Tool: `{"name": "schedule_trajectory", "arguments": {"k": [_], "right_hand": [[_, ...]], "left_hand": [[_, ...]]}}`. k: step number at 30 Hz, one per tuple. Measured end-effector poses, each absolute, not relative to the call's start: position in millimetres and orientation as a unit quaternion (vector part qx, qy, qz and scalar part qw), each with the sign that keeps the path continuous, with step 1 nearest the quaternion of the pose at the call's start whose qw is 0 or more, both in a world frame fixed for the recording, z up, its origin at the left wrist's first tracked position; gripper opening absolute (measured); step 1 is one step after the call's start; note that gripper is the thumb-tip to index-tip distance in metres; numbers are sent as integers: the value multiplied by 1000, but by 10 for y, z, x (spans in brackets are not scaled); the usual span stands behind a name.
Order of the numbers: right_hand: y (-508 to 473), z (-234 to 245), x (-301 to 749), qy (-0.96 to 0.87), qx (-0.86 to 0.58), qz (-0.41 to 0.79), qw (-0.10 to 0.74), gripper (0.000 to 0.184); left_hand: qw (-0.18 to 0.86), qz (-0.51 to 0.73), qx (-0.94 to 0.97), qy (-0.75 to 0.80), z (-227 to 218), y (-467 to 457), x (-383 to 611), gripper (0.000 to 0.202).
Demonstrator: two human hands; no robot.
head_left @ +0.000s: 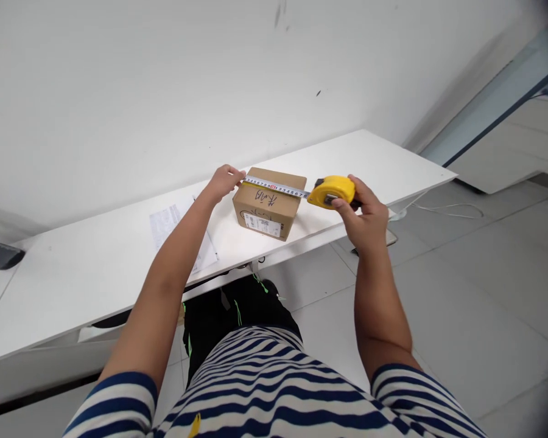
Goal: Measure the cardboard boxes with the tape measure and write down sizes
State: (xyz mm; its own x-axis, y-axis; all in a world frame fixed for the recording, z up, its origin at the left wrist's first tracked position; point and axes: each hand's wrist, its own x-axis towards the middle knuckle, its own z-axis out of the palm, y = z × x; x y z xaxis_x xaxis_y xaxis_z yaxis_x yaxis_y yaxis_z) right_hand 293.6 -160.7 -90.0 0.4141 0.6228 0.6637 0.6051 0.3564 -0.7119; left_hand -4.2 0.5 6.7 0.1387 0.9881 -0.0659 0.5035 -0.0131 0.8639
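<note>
A brown cardboard box (269, 204) with handwriting on top and a white label (262, 225) on its near side rests on the white table. Across its top runs the pulled-out blade (276, 187) of a tape measure. My right hand (363, 213) grips the yellow tape measure case (333, 191) just beyond the box's right edge. At the box's left edge, my left hand (226, 182) pinches the free end of the blade between thumb and fingers. The tip itself is hidden by those fingers.
Printed paper sheets (164, 222) lie left of the box, partly behind my left forearm. The white table (86, 261) stands along a white wall. A dark object (0, 253) sits at the far left. A cable (447, 210) trails on the tiled floor at right.
</note>
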Motion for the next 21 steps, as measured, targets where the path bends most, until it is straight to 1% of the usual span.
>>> {"name": "schedule_trajectory", "arguments": {"k": [3, 5, 8, 11, 16, 18, 21], "right_hand": [[-1496, -848, 2907, -569, -574, 31, 588, 67], [-1452, -844, 2893, -575, -569, 49, 585, 65], [-1426, -887, 2902, -573, -556, 69, 598, 63], [-1411, -952, 2918, -569, -541, 72, 616, 64], [-1388, -911, 2909, -568, -522, 75, 632, 59], [-1448, -847, 2893, -569, -517, 58, 637, 57], [-1683, -800, 2798, -577, -520, -24, 629, 58]], "left_hand": [[401, 281, 652, 579, -67, 22, -37, 34], [420, 261, 657, 569, -98, 25, -71, 39], [437, 223, 668, 560, -100, 35, -133, 44], [429, 191, 704, 533, -118, 39, -186, 49], [414, 190, 755, 472, -182, -32, -295, 50], [401, 184, 767, 465, -145, -91, -358, 50], [386, 194, 786, 443, 48, -160, -422, 55]]}}
